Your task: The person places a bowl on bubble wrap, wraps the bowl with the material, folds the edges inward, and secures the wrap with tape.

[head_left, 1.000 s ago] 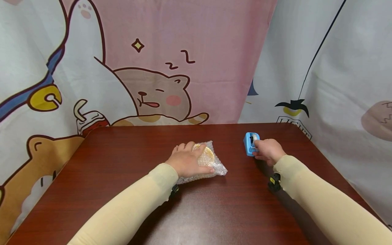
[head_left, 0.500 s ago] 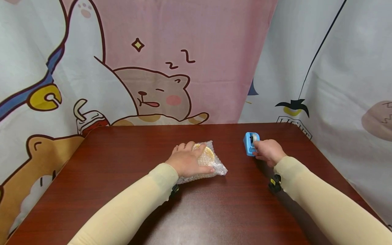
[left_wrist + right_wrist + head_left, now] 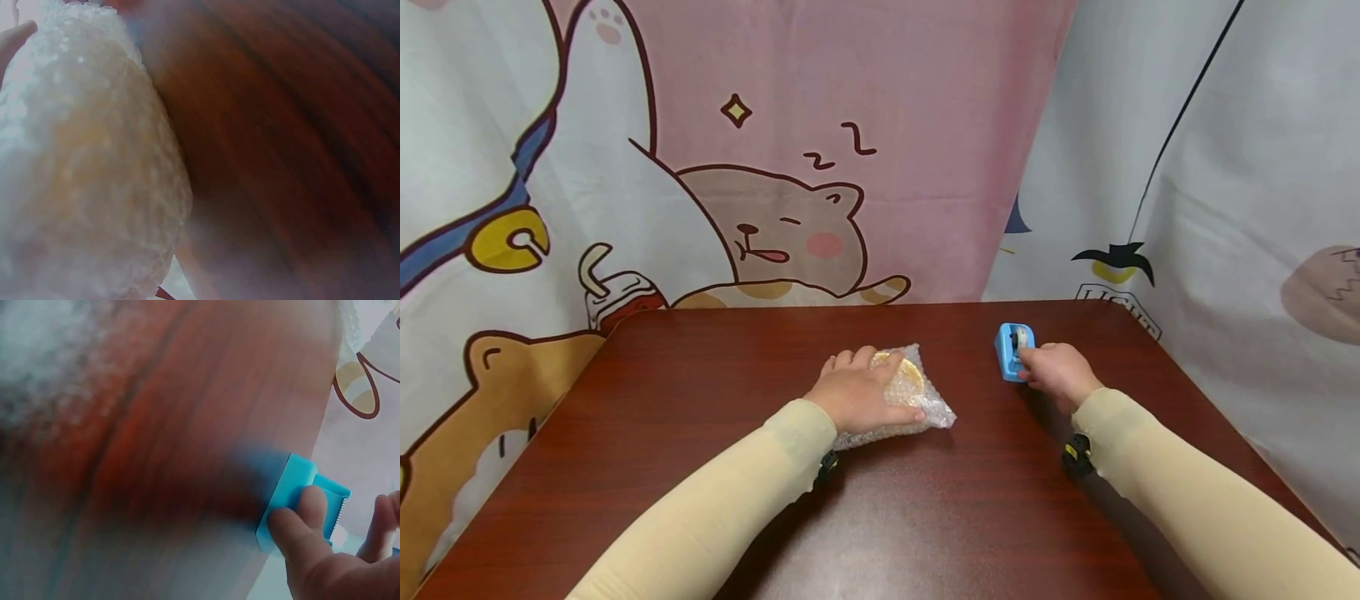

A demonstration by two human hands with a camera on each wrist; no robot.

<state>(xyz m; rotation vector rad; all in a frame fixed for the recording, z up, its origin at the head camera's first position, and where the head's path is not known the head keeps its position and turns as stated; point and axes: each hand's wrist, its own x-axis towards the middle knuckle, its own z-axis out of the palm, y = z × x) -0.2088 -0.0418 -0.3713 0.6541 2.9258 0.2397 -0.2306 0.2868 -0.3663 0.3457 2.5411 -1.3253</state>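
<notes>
A bubble-wrapped package (image 3: 936,408) lies flat around the middle of the table, with a yellow round shape (image 3: 913,377) showing through the wrap. My left hand (image 3: 859,396) rests on top of it, fingers spread and thumb out to the right. In the left wrist view the bubble wrap (image 3: 94,144) fills the left side. To the right stands a small light-blue tape dispenser (image 3: 1004,354) with a roll of clear tape. Curled fingers of my right hand (image 3: 1060,372) hold its near end. In the right wrist view, two fingertips touch the dispenser (image 3: 284,487) beside its toothed cutter. Any tape between fingers is hidden.
The dark red-brown wooden table (image 3: 715,375) extends around both hands. A printed cloth (image 3: 940,125) with cartoon animals hangs behind the far edge and along the sides. Black wrist cameras sit under both cream sleeves.
My right wrist has shifted slightly down and to the right, with the fingertips staying at the dispenser. My left hand and the package have not visibly moved.
</notes>
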